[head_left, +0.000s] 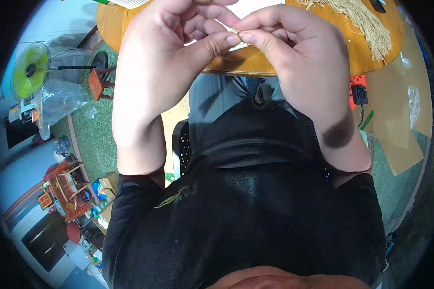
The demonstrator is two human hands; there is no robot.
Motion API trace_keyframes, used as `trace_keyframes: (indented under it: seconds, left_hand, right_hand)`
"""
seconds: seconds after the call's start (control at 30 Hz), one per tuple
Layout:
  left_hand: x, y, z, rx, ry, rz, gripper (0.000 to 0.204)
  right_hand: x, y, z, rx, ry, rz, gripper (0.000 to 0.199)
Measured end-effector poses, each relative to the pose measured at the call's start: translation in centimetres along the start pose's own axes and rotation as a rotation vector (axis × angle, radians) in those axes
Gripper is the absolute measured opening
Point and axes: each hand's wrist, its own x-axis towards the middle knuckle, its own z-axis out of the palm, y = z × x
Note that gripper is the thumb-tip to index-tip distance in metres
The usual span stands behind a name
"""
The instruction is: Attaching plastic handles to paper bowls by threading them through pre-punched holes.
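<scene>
Both hands meet over the near edge of a round wooden table (113, 30). My left hand (173, 48) pinches a small cream-coloured bit of what looks like yarn (237, 32) between thumb and fingers. From the other side my right hand (304, 53) grips the same bit, its thumb tip nearly touching the left thumb. Most of the piece is hidden by the fingertips, so its exact shape does not show. To the right of my right hand lies a thick hank of beige yarn (366, 29) on the tabletop.
White paper (255, 6) lies beyond the hands. A black object (378, 5) sits by the yarn. On the left stand a green fan (31, 71) and a small reddish stool (96, 85). Cardboard sheets (390, 115) and a black adapter (359, 94) are at the right.
</scene>
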Motion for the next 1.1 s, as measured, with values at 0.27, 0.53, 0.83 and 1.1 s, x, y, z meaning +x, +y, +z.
trace_keyframes:
  seconds: [0.27,0.53,0.83,1.1]
  left_hand:
    - [3.9,-4.9,-0.1,-0.705,-0.539,0.812,0.037]
    - [2.8,-4.1,0.8,-0.685,-0.395,0.735,0.032]
    - [-1.1,3.9,1.5,-0.028,0.097,-0.129,0.035]
    - [-1.2,3.5,1.8,-0.058,0.129,-0.065,0.038]
  right_hand:
    - [-0.1,1.1,0.2,0.109,0.009,-0.027,0.005]
    - [0.3,6.3,2.1,0.209,0.079,-0.332,0.01]
    - [-0.7,1.9,0.7,0.133,0.202,-0.192,0.011]
    - [0.7,1.2,-0.5,0.153,-0.065,0.007,0.018]
